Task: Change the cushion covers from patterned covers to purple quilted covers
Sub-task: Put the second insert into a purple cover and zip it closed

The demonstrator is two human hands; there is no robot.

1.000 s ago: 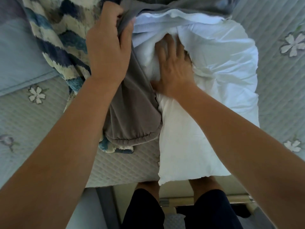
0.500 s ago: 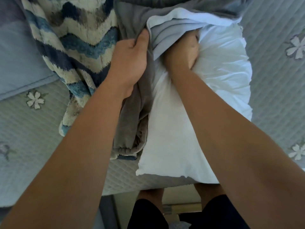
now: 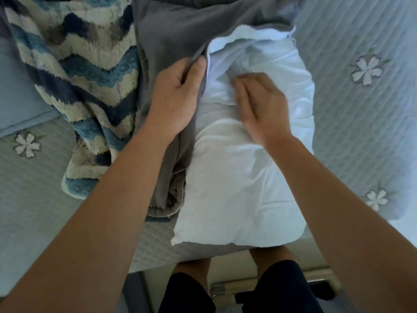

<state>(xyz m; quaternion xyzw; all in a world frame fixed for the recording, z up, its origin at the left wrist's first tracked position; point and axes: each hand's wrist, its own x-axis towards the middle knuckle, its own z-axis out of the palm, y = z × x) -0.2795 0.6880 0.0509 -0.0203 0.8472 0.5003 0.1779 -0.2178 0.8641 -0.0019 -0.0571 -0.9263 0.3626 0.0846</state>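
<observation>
Near edge of quilted bedspread [image 3: 365,136] runs across btm of view. White cushion insert [image 3: 237,195] lies lengthwise on it, near end reaching that edge. Far end of insert sits inside the mouth of the patterned cover [image 3: 79,71], whose grey side [image 3: 176,30] is bunched along insert's L flank. Open bedspread to R of insert; L side crowded by heaped cover.

L hand [image 3: 173,98]: thumb and curled fingers pinch the grey hem at the mouth, just beside insert. R hand [image 3: 259,105]: motion-blurred, fingers straight and close together, palm down on insert's upper part near the mouth, gripping nothing. Both forearms extended fwd.
</observation>
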